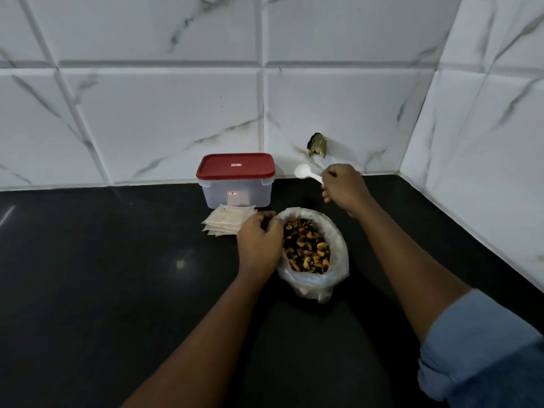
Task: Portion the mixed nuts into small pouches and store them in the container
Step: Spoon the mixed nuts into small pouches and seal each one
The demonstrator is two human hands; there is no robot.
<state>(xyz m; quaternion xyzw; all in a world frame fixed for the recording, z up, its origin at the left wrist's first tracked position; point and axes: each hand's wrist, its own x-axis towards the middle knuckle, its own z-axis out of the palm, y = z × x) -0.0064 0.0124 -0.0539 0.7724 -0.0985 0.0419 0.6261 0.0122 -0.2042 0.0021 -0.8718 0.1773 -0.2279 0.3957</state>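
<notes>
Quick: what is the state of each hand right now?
Left hand: closed, gripping the rim of the nut bag.
Right hand: closed, holding the white spoon.

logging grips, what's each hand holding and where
Right hand holds the white spoon by its handle end; left hand grips the nut bag by its rim.

Head-worn wide-angle view, looking forward and down, close over dark counter, facing tiled wall
</notes>
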